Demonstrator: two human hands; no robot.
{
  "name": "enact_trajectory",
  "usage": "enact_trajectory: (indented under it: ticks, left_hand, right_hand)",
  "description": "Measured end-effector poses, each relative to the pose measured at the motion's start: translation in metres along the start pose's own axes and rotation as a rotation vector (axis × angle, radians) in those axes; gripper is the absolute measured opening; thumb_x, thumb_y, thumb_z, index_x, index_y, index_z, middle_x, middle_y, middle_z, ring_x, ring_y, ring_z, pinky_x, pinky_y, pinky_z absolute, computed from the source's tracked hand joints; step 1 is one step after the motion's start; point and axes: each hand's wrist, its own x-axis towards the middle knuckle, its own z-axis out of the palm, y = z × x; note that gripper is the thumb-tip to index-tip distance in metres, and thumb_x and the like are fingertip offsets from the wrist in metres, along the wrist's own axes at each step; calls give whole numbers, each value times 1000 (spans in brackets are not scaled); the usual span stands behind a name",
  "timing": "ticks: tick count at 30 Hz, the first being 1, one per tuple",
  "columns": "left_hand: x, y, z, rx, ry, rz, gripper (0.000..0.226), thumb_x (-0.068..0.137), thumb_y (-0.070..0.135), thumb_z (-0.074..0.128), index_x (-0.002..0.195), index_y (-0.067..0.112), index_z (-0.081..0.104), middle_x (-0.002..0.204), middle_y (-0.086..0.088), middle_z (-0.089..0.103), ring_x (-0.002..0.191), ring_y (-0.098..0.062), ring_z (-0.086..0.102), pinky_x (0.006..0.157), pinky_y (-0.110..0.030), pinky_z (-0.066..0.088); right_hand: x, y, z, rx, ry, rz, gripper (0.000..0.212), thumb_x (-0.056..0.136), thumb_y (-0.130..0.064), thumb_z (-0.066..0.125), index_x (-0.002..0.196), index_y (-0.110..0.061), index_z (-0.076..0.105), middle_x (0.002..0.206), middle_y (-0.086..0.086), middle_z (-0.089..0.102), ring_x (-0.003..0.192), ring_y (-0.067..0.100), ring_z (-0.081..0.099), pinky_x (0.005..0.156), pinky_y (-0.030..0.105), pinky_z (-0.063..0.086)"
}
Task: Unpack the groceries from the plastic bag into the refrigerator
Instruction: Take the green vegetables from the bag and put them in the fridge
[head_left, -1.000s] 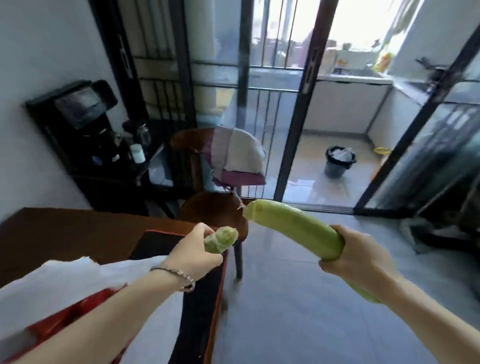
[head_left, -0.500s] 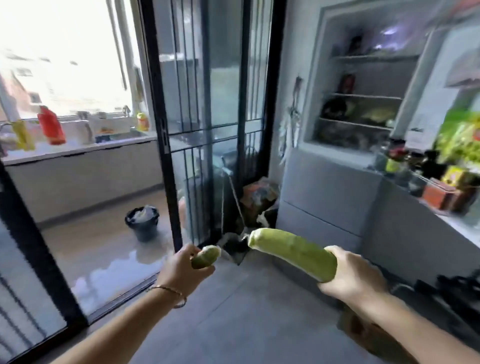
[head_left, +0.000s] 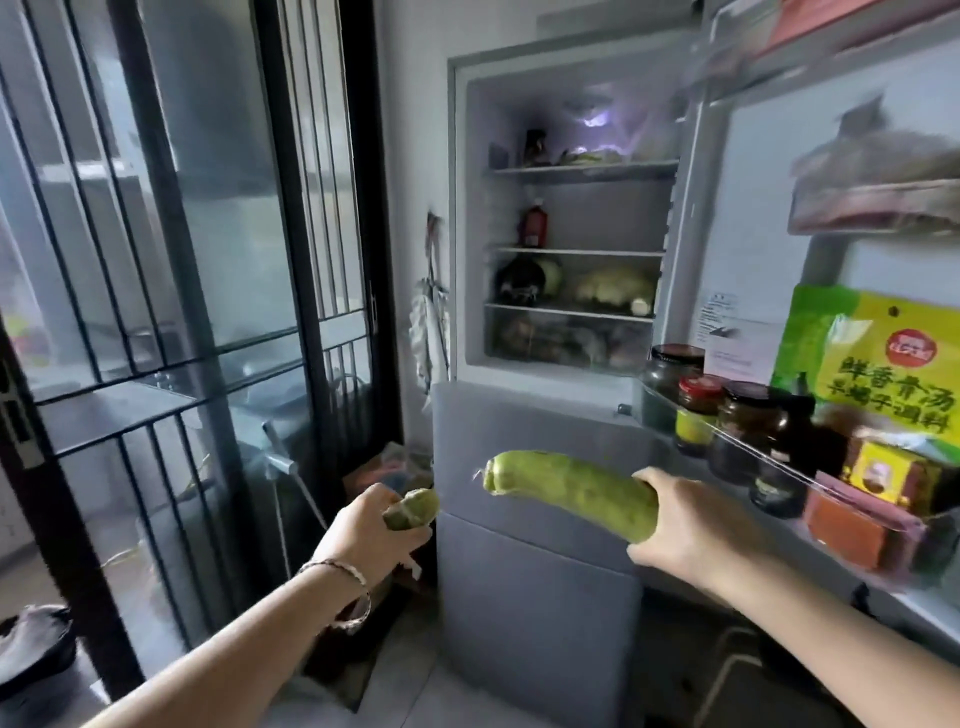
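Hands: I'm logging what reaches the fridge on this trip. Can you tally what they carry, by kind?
Long gourd, in the right hand: 1
Short gourd, in the left hand: 1
Total: 2

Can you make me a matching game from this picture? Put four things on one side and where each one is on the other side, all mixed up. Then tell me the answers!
Things:
1. long green gourd
2. small green vegetable
3. red bottle
4. red-lidded jar

Places:
A. on a fridge shelf
B. held in the left hand
C. in the door rack
D. held in the right hand

Right pairs: 1-D, 2-B, 3-A, 4-C.
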Motion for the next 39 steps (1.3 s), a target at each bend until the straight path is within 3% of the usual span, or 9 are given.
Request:
enact_trajectory:
  ticks: [5,10,13,18,25,28,31,35,39]
  left_hand:
    - [139,21,-1,31,-94,117,38,71,36,75,101,23,56,87,0,67,73,-21,65,65,-30,54]
    - [256,55,3,21,-155,244,33,74,35,73,98,29,50,86,2,65,62,-16,59,60,-29,51]
    - [316,75,18,29,-209,302,31,75,35,72,96,30,49,87,6,64,66,-15,62,61,-30,54]
    - [407,105,56,33,-200,379,32,78,35,70,101,28,50,89,6,62,58,-9,54,47,-17,39]
    - [516,152,117,4,-193,465,32,76,36,71,100,29,51,87,7,61,70,-12,56,57,-21,45]
    - [557,171,137,-2,-192,519,32,78,34,70,103,29,50,84,12,57,69,-3,52,53,-7,37]
    - [593,184,154,-32,-193,565,34,77,34,71,105,27,52,83,13,58,68,2,51,53,-6,37]
    - [627,193,171,-54,-183,617,37,79,33,70,110,27,51,89,8,61,76,-7,56,61,-13,41]
    - [650,192,181,-88,-248,662,44,81,27,70,119,25,49,94,12,56,74,6,50,57,-4,41]
  right_hand:
    - [108,-27,5,-24,43,82,55,66,-33,69,118,-30,50,102,-8,67,90,14,65,72,25,50]
    - [205,-31,7,-59,84,223,54,67,-37,67,118,-33,49,102,-11,66,92,13,65,66,23,44]
    - [257,-21,7,-82,94,283,44,68,-38,66,108,-31,51,96,-10,66,86,13,65,62,23,42]
    - [351,-1,7,-97,165,346,34,68,-37,66,93,-30,44,91,-9,64,81,18,62,61,25,39]
    - [516,33,-9,-281,268,336,47,72,-37,73,110,-18,52,104,2,64,93,25,64,64,26,37]
    - [572,47,-13,-389,256,362,54,76,-48,70,115,-16,51,111,4,62,101,25,62,68,27,36]
    - [611,59,-4,-498,259,374,61,80,-55,62,122,-14,48,117,7,58,105,26,59,71,29,39]
    - [641,68,20,-617,256,345,70,87,-50,54,136,-5,34,127,16,52,112,31,53,84,33,43]
    - [654,61,43,-540,219,371,72,91,-53,44,142,-6,26,133,18,46,116,32,50,92,37,41]
